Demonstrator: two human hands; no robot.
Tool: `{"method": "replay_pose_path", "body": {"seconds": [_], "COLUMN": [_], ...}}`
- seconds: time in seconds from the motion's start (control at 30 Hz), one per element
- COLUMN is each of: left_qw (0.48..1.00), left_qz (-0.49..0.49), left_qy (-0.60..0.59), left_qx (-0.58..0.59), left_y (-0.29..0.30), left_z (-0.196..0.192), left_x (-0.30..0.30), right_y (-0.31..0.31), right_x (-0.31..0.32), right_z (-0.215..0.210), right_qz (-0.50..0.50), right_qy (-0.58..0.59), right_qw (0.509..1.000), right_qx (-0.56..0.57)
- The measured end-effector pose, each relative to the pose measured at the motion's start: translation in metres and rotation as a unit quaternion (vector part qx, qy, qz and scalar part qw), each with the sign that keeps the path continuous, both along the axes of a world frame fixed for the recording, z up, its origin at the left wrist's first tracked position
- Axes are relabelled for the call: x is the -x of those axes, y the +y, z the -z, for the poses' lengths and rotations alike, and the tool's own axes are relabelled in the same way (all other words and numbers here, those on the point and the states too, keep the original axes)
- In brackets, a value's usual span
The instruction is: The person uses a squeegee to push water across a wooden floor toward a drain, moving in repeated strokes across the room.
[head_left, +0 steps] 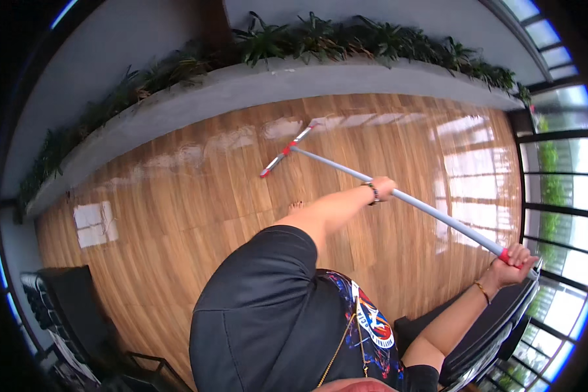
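A floor squeegee with a long grey pole (447,221) slants across the view. Its narrow silver-and-red head (287,150) rests on the wood-look floor (196,242). My left hand (383,187), with a dark beaded bracelet at the wrist, is closed round the pole partway along it. At the upper end of the pole, my right hand (513,266) wraps the red grip, partly covering it. The thumb of that hand points outward. Shiny wet patches (222,140) show on the floor around the head.
A grey planter wall (274,85) with leafy plants (313,39) curves along the far side. Tall dark-framed windows (558,189) stand at the right. Black furniture (65,300) sits at the lower left, and a black seat (457,320) at the lower right. My bare foot (296,207) shows beyond my left arm.
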State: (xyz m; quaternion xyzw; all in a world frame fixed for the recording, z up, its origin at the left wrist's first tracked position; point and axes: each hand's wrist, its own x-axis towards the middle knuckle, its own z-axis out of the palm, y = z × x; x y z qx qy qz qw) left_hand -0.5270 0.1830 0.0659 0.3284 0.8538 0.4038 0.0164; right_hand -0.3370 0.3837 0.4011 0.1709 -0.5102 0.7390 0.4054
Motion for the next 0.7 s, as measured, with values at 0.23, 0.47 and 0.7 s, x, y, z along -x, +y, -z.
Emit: {"method": "replay_pose_path", "body": {"seconds": [0.23, 0.47, 0.7], "left_qw": [0.989, 0.999, 0.990], "left_qz": [-0.088, 0.031, -0.110], "left_qy": [-0.037, 0.032, 0.028], "left_qx": [0.113, 0.032, -0.086], "left_y": [-0.166, 0.000, -0.014], "left_z": [0.105, 0.006, -0.035], "left_x": [-0.068, -0.117, -0.111], "right_y": [-0.066, 0.081, 0.004], "right_x": [-0.017, -0.122, -0.056], "right_z": [0.126, 0.012, -0.053], "right_qz": [-0.122, -0.060, 0.335], "right_qy": [-0.035, 0.072, 0.175], "right_qw": [0.991, 0.990, 0.862], "right_qx": [0.049, -0.105, -0.337]}}
